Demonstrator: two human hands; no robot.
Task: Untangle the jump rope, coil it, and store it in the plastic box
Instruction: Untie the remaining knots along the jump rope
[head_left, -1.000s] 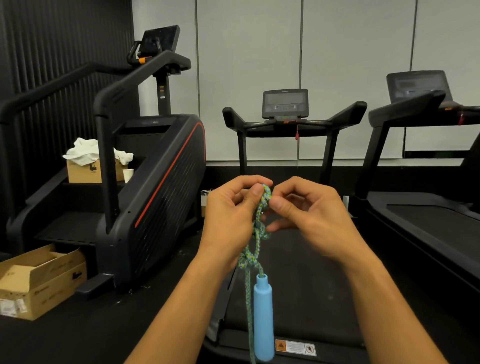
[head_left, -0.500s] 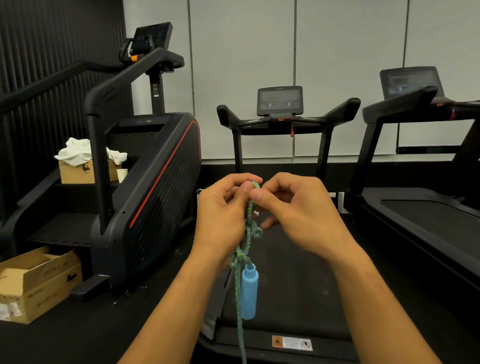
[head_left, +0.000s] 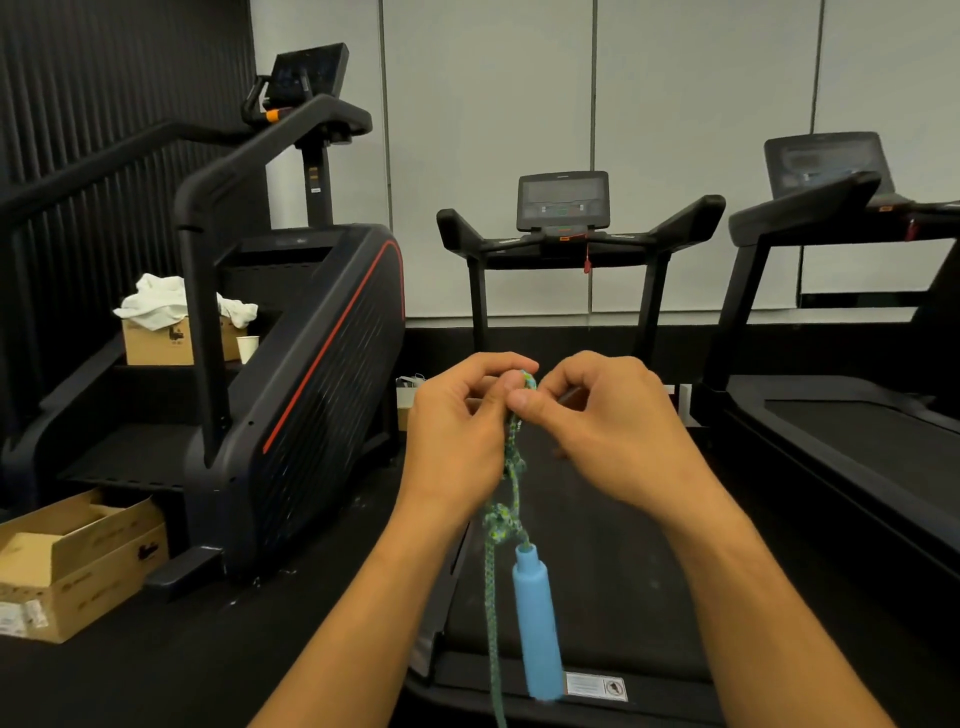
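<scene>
Head view: the jump rope (head_left: 511, 467) is pinched at its top by the curled fingers of the left hand (head_left: 457, 441) and right hand (head_left: 618, 431), held up in front of a treadmill (head_left: 566, 244). Knots would best be loosened gently, not yanked tight. A green-flecked braid with 2 tangles is seen, its blue handle (head_left: 537, 623) dangling below.

A single wide-angle head view looks forward and slightly down from the person's own standpoint. Both forearms reach in from the near edge, close to the lens. A treadmill (head_left: 566, 244) faces the camera far ahead, a stair climber (head_left: 291, 364) stands left.
</scene>
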